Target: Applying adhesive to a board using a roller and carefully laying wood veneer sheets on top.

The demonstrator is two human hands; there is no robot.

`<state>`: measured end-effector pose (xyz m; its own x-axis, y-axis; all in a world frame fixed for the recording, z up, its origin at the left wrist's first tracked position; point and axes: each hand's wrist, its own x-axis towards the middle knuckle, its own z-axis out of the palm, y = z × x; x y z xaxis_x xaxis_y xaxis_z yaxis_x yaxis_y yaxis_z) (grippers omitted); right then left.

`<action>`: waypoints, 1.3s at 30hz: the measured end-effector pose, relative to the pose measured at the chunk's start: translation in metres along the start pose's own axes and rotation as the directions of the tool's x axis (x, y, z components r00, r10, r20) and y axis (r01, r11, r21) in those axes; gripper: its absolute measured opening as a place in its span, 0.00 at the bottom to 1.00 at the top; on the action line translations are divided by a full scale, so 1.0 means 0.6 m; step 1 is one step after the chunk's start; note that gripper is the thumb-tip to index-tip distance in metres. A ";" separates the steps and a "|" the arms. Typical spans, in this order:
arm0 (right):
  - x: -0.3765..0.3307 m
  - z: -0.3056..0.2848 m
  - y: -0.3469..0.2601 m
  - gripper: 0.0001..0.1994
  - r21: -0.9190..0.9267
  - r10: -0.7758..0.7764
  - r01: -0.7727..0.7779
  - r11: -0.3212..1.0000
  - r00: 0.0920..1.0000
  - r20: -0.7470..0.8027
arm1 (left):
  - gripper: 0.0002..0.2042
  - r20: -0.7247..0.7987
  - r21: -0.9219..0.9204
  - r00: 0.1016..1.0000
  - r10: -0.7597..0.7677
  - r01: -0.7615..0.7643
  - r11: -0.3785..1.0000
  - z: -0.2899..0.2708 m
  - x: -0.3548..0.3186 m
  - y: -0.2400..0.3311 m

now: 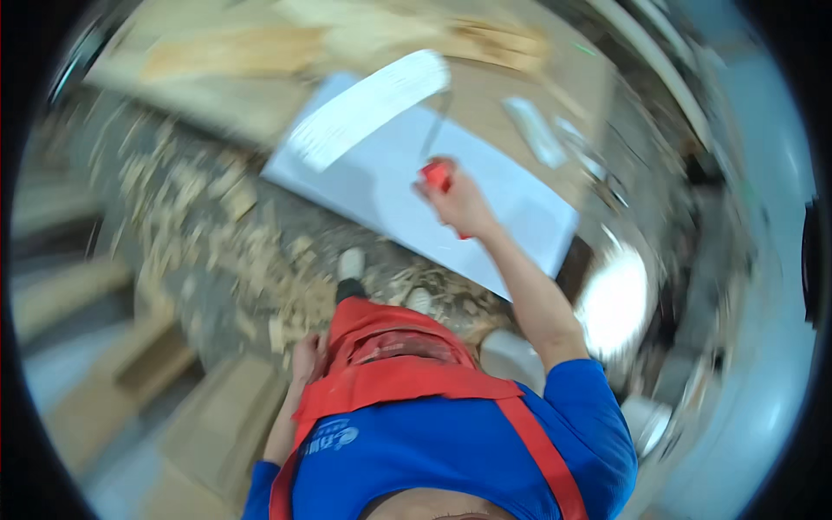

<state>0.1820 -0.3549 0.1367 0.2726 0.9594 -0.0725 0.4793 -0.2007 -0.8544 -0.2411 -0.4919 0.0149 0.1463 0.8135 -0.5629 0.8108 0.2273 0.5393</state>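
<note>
Nearest the viewer are the person's blue shirt (416,442) and red apron (399,381). The left hand (309,357) hangs low against the left side of the apron; its fingers are too blurred to establish whether it holds anything. Tan cardboard boxes (224,420) stand just outside the left forearm. A white container (511,354) sits between the apron and the right forearm, partly covered.

Beyond the apron hem, two shoes (351,263) show on a floor strewn with wood shavings (234,251). A bright white rounded thing (614,299), kind not determinable, lies to the right of the right forearm.

The right hand (459,204) is closed around the red handle of a paint roller (436,176), over the middle of a pale panel (511,199). A thin metal rod runs from the handle away to the right end of the long white roller sleeve (373,108). The sleeve slants across the panel's left part, its right end reaching past the far edge; contact with the surface cannot be confirmed.

The panel lies on a brown board (485,104). A white packet (535,132) rests on that board, beyond the panel's far edge toward the right corner. Farthest off, yellowish wood pieces (234,54) lie blurred along the board's far side.
</note>
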 end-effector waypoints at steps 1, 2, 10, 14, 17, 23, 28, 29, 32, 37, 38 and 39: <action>-0.048 -0.027 0.061 0.23 -0.112 -0.040 0.024 0.993 0.989 -0.140 | 0.22 -0.019 0.029 0.994 0.110 -0.109 0.994 0.025 0.016 0.000; -0.096 -0.046 0.092 0.21 -0.125 0.066 -0.089 0.988 0.982 -0.175 | 0.21 -0.051 0.059 0.979 0.199 -0.196 0.979 0.045 0.025 -0.033; -0.568 -0.239 0.347 0.20 0.069 0.424 -0.538 0.840 0.572 -0.702 | 0.16 0.235 0.158 0.861 0.452 -0.492 0.856 0.127 0.091 0.063; -0.698 -0.294 0.561 0.22 0.226 0.541 -0.691 0.686 0.277 -0.794 | 0.14 0.302 0.218 0.709 0.637 -0.702 0.678 0.143 0.118 0.046; -0.745 -0.341 0.632 0.23 0.249 0.573 -0.741 0.624 0.217 -0.790 | 0.15 0.309 0.193 0.629 0.713 -0.776 0.601 0.140 0.104 0.084; -0.855 -0.397 0.735 0.22 -0.739 0.413 -0.435 0.514 0.881 -0.232 | 0.19 0.338 0.289 0.824 0.454 -0.550 0.783 0.099 0.045 0.130; -0.673 -0.352 0.533 0.19 -0.245 0.658 -0.781 0.575 0.619 -0.430 | 0.20 0.227 0.239 0.944 0.239 -0.292 0.926 0.050 0.006 0.086; -0.645 -0.335 0.505 0.19 -0.073 0.621 -0.734 0.675 0.618 -0.482 | 0.20 0.222 0.217 0.950 0.219 -0.268 0.939 0.043 0.009 0.088; -0.514 -0.229 0.397 0.17 0.223 0.595 -0.579 0.784 0.599 -0.536 | 0.20 0.224 0.160 0.949 0.221 -0.259 0.952 0.016 0.047 0.054; -0.278 0.017 0.130 0.16 0.201 0.585 -0.551 0.810 0.788 -0.193 | 0.19 0.191 0.067 0.949 0.251 -0.268 0.961 -0.077 0.131 -0.038; -0.241 0.065 0.079 0.16 0.160 0.548 -0.528 0.834 0.826 -0.133 | 0.19 0.162 0.043 0.957 0.240 -0.250 0.967 -0.107 0.146 -0.059; -0.209 0.113 0.047 0.15 0.161 0.531 -0.515 0.842 0.843 -0.086 | 0.19 0.170 0.034 0.955 0.244 -0.253 0.967 -0.140 0.159 -0.084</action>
<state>0.1049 -0.4674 0.0867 0.5559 0.6849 -0.4712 0.1290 -0.6310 -0.7650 -0.3154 -0.3805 -0.0133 0.4337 0.7410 -0.5127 0.7663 -0.0040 0.6425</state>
